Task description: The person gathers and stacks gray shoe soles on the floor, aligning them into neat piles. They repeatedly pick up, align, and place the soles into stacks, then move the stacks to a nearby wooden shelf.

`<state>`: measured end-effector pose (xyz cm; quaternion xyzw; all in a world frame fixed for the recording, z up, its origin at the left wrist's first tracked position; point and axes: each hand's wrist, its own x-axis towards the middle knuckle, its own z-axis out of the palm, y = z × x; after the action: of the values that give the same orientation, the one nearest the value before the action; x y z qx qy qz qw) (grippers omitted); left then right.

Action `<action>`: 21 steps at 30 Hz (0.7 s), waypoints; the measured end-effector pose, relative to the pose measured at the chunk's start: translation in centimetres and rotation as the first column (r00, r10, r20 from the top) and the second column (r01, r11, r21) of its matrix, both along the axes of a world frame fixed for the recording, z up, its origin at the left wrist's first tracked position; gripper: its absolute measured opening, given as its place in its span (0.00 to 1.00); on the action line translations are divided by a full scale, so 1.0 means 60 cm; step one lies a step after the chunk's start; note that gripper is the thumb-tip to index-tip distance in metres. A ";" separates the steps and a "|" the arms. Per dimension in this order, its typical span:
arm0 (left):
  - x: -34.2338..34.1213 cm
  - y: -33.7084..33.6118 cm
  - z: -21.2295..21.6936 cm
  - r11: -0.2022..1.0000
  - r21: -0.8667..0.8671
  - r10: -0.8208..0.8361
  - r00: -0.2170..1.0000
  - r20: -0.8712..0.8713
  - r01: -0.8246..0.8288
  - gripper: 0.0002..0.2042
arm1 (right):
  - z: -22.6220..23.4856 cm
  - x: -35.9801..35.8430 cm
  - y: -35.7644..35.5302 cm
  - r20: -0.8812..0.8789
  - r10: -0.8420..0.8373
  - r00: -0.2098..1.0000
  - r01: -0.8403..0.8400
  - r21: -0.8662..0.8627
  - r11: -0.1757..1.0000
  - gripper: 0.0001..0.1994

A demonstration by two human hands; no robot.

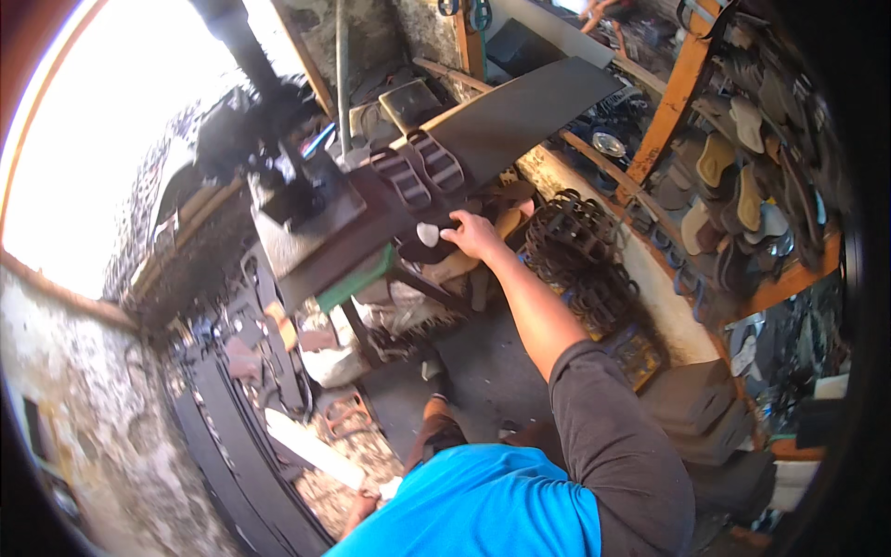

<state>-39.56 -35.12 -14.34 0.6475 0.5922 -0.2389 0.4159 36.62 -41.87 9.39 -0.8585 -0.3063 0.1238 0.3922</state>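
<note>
My right hand [473, 235] reaches over the near edge of the dark workbench [548, 107]. Thumb and forefinger are close together at a small, pale, rounded piece [428, 234], which appears pinched at their tips. Just beyond it, two dark sandals with striped straps [401, 176] lie side by side on the bench. My left hand [364, 506] is low at the left side of my body, partly hidden by my blue shirt. Its fingers seem closed around the lower end of a long white strip [314, 449]; the grip itself is small and unclear.
A dark machine [288, 181] stands on the bench's left end. Right of the bench, dark strapped sandals [568, 237] are piled up. Soles [716, 160] fill a rack at the far right. Long dark strips [227, 446] and scraps lie on the floor at left.
</note>
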 end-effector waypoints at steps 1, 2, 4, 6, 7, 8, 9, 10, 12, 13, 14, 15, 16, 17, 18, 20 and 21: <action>0.010 0.048 0.004 0.994 -0.103 0.051 0.996 0.068 -0.044 0.42 | 0.005 0.043 0.053 0.010 -0.032 0.999 0.032 0.001 0.999 0.33; 0.030 0.098 0.012 0.980 0.043 -0.186 0.972 -0.146 0.194 0.43 | 0.009 0.087 0.100 -0.006 -0.048 0.999 0.048 -0.008 0.999 0.35; 0.076 0.199 0.051 0.996 0.066 -0.060 0.996 -0.065 0.065 0.39 | 0.002 0.163 0.189 0.065 -0.156 0.986 0.161 -0.073 0.984 0.38; 0.131 0.295 0.106 0.991 0.110 0.073 0.995 0.070 -0.080 0.36 | -0.009 0.230 0.256 0.051 -0.185 0.981 0.191 -0.189 0.963 0.39; 0.162 0.337 0.132 0.976 0.109 0.170 0.974 0.148 -0.187 0.34 | -0.018 0.255 0.282 0.023 -0.187 0.982 0.186 -0.261 0.947 0.38; 0.190 0.376 0.158 0.967 0.250 0.015 0.994 0.108 -0.042 0.30 | -0.028 0.272 0.304 -0.024 -0.183 0.983 0.164 -0.345 0.924 0.38; 0.218 0.408 0.180 0.958 0.287 -0.018 0.987 0.162 -0.030 0.29 | -0.034 0.287 0.321 0.000 -0.136 0.991 0.127 -0.360 0.924 0.34; 0.248 0.439 0.191 0.956 0.294 -0.028 0.993 0.112 -0.006 0.29 | -0.040 0.297 0.334 0.011 -0.083 0.996 0.081 -0.387 0.918 0.30; 0.295 0.484 0.200 0.967 0.256 -0.041 0.985 0.165 -0.002 0.29 | -0.050 0.297 0.345 0.027 -0.065 0.998 0.070 -0.351 0.934 0.21; 0.322 0.502 0.191 0.976 0.219 -0.056 0.986 0.160 0.020 0.30 | -0.054 0.292 0.343 0.011 -0.101 0.995 0.100 -0.302 0.948 0.16; 0.344 0.519 0.183 0.983 0.174 -0.088 0.983 0.164 0.059 0.30 | -0.058 0.282 0.333 0.064 -0.079 0.995 0.095 -0.292 0.952 0.14; 0.368 0.535 0.171 0.989 0.126 -0.084 0.991 0.101 0.071 0.31 | -0.062 0.268 0.313 0.052 -0.107 0.993 0.117 -0.242 0.963 0.14; 0.392 0.546 0.158 0.997 0.062 -0.058 0.992 0.112 0.052 0.31 | -0.061 0.250 0.295 0.059 -0.153 0.986 0.163 -0.238 0.958 0.15; 0.415 0.554 0.146 0.991 0.064 -0.124 0.986 0.114 0.117 0.29 | -0.061 0.228 0.263 0.046 -0.166 0.985 0.172 -0.243 0.955 0.15; 0.436 0.562 0.137 0.990 0.040 -0.141 0.975 0.171 0.136 0.29 | -0.064 0.197 0.223 0.056 -0.227 0.972 0.233 -0.156 0.960 0.17; 0.479 0.572 0.124 0.989 -0.067 -0.119 0.978 0.172 0.132 0.29 | -0.075 0.119 0.127 -0.006 -0.331 0.944 0.327 -0.135 0.935 0.23; 0.502 0.576 0.120 0.958 -0.029 -0.281 0.951 0.126 0.287 0.29 | -0.086 0.064 0.069 -0.074 -0.449 0.890 0.447 -0.050 0.893 0.27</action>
<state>-9.42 -0.54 -7.16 0.7292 0.4611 -0.2705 0.4273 40.43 -37.70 4.23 -0.9061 -0.0818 0.0705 0.4090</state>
